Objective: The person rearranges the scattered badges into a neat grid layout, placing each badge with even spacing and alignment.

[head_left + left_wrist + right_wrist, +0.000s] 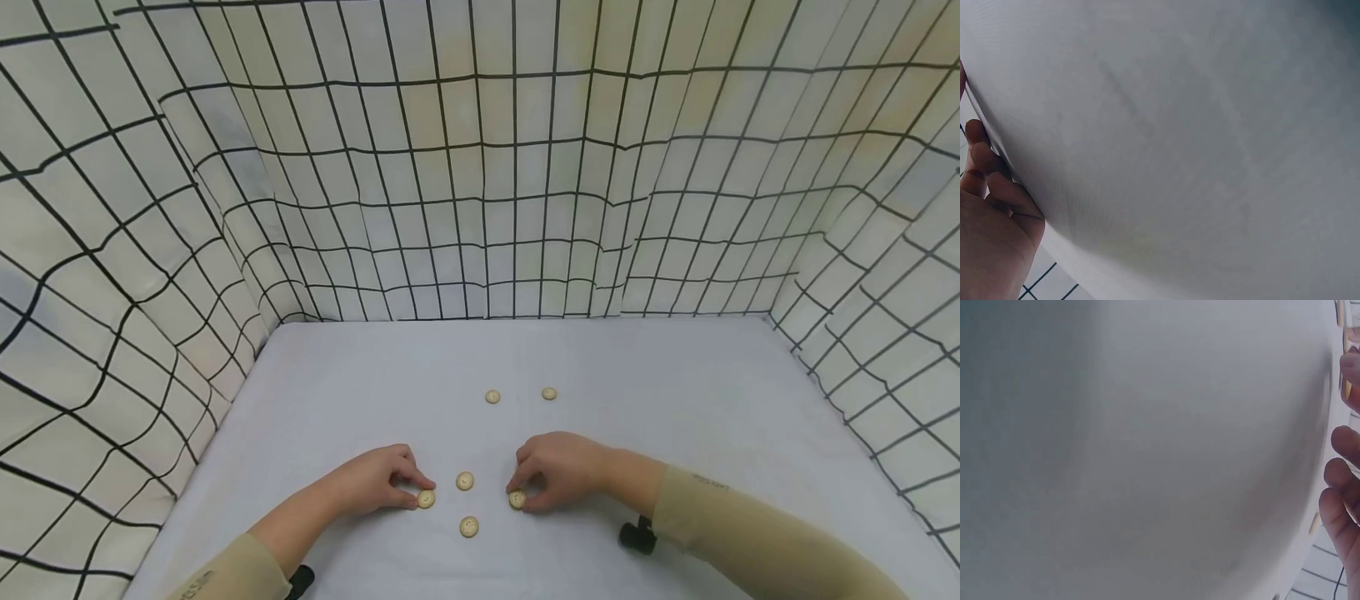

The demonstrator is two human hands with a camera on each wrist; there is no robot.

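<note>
Six tan buttons lie on a pale grey surface (pixel 675 400) walled by a black-gridded white cloth backdrop (pixel 480 167). The left hand (pixel 375 479) pinches one button (pixel 426 499) between curled thumb and forefinger, the button lying on the surface at its fingertips. The right hand (pixel 558 471), fingers curled downward, pinches a second button (pixel 517 499) in the same way. Between the two hands, touched by neither, sit a middle button (pixel 465 481) and, nearer the person, a front button (pixel 468 527). Two far buttons (pixel 492 397) lie side by side well beyond the hands, toward the backdrop. Both forearms wear beige sleeves (pixel 750 533). Each wrist view is filled mostly by blurred grey surface, with only fingers at the frame's edge.
</note>
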